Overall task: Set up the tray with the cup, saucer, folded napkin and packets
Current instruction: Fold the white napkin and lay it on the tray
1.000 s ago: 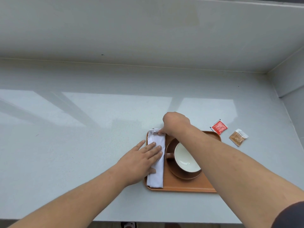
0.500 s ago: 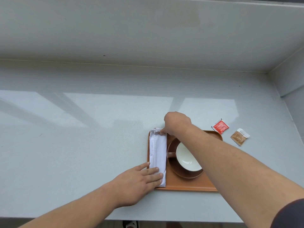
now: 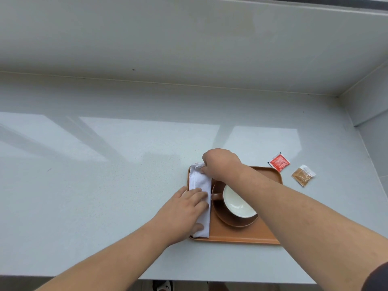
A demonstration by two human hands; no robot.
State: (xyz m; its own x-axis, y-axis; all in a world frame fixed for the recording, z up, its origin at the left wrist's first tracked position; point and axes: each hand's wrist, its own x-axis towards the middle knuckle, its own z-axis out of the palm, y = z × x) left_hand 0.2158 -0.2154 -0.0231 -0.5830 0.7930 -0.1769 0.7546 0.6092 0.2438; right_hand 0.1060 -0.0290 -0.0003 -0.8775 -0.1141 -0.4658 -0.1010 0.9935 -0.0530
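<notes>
A white cloth napkin (image 3: 199,181), folded into a narrow strip, lies along the left side of a rounded-corner orange tray (image 3: 270,175), its long axis running from the tray's near edge to its far edge. The person's left hand (image 3: 182,211) lies flat on the strip's near half, fingers straight and close together, pressing the fabric down. The right hand (image 3: 220,164) reaches across the tray with fingers curled, pinching the napkin's far right corner, where the folded layers show as thin ridges. Just right of the napkin, a cup (image 3: 237,202) with a glossy white inside sits on a round brown saucer (image 3: 220,211), its brown handle pointing left toward the cloth. Two small square packets lie off the tray on the smooth, pale grey speckled counter (image 3: 105,185): a red packet (image 3: 279,162) just beyond the tray's far right corner, and a brown packet (image 3: 303,175) with a white torn-looking end farther right, both turned at a slant.
</notes>
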